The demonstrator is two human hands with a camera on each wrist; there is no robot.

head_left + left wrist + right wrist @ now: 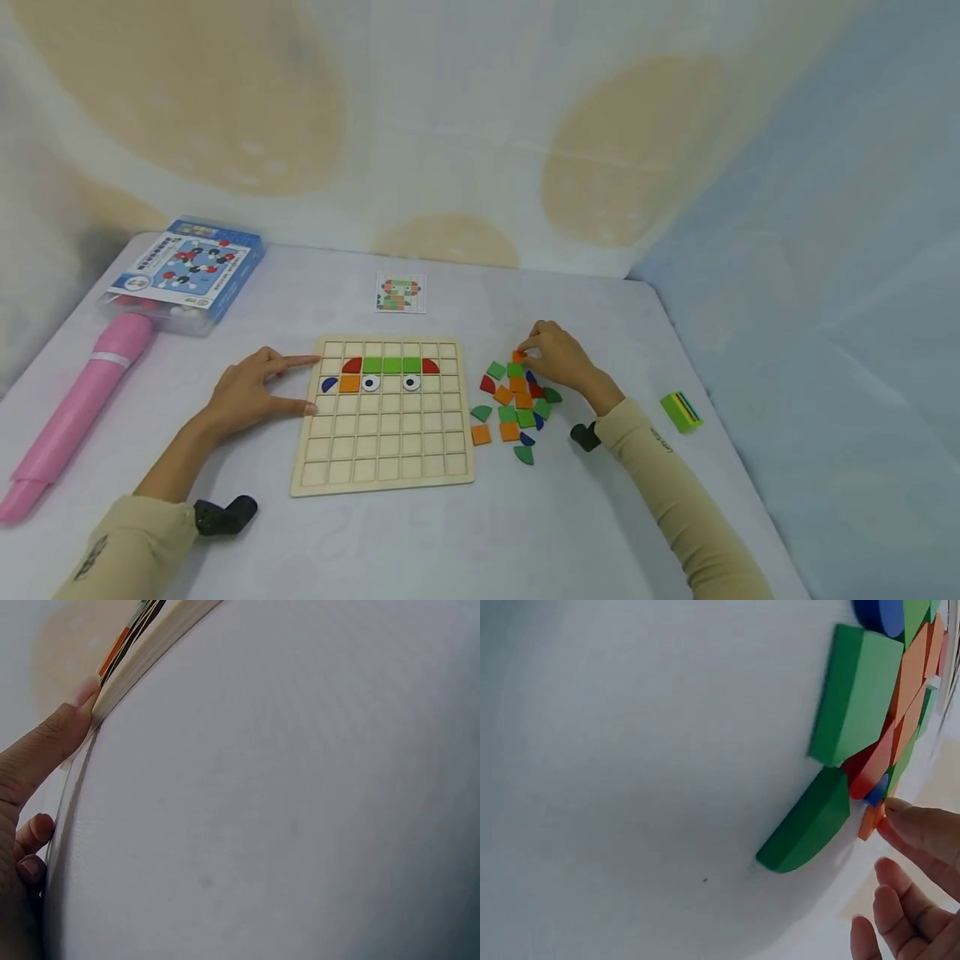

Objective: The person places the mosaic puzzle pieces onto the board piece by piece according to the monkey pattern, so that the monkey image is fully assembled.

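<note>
Right hand [557, 354] pinches orange tile [517, 356]; dragging it could scatter adjacent tiles [515, 370]. Left hand [246, 390], outspread, touches gridded board [388, 447].

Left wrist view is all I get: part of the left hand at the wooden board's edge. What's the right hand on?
Observer: Right hand pinches an orange piece at the far end of the loose pieces.
Operator: Copy. Anything round sitting on the board?
Observer: Two eye pieces, in the same row, with one bare cell between them.
Operator: And past the board's far edge?
Observer: A small card lies there, printed with a coloured block pattern.
</note>
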